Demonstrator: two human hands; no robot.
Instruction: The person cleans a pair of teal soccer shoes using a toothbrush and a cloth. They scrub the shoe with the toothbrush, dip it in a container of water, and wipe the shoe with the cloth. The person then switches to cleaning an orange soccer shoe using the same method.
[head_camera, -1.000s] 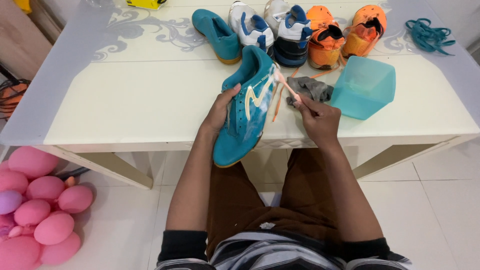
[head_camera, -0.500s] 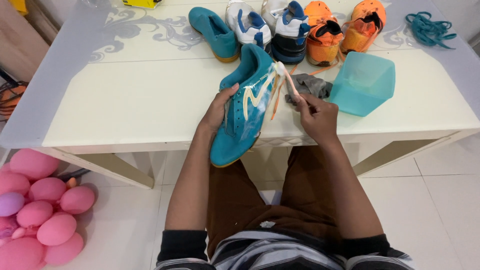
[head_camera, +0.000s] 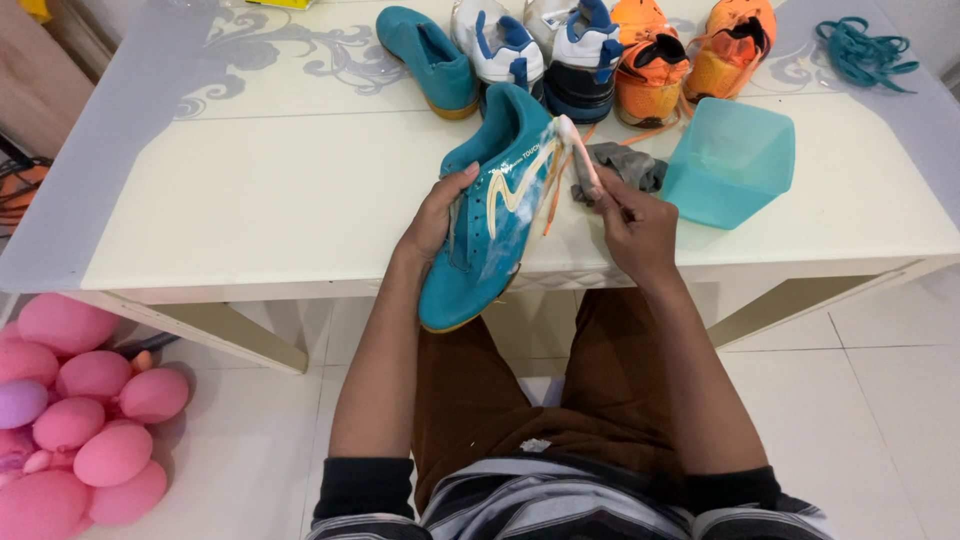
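My left hand (head_camera: 435, 215) grips a teal sports shoe (head_camera: 490, 225) by its side and holds it tilted over the near edge of the white table (head_camera: 250, 200). White foam streaks the shoe's side. My right hand (head_camera: 635, 225) is closed on a thin pale pink brush (head_camera: 580, 160) whose head rests against the shoe's upper edge. Orange laces hang beside the brush. A crumpled grey cloth (head_camera: 630, 165) lies on the table just behind my right hand.
A teal plastic tub (head_camera: 730, 160) lies tipped to the right of the cloth. At the table's far side stand a second teal shoe (head_camera: 430, 55), two white-and-blue shoes (head_camera: 540, 50) and two orange shoes (head_camera: 690, 55). Teal laces (head_camera: 860, 50) lie far right. Pink balloons (head_camera: 80, 420) sit on the floor, left.
My right hand has shifted the brush a little along the shoe's upper edge. My left hand keeps the same hold on the shoe.
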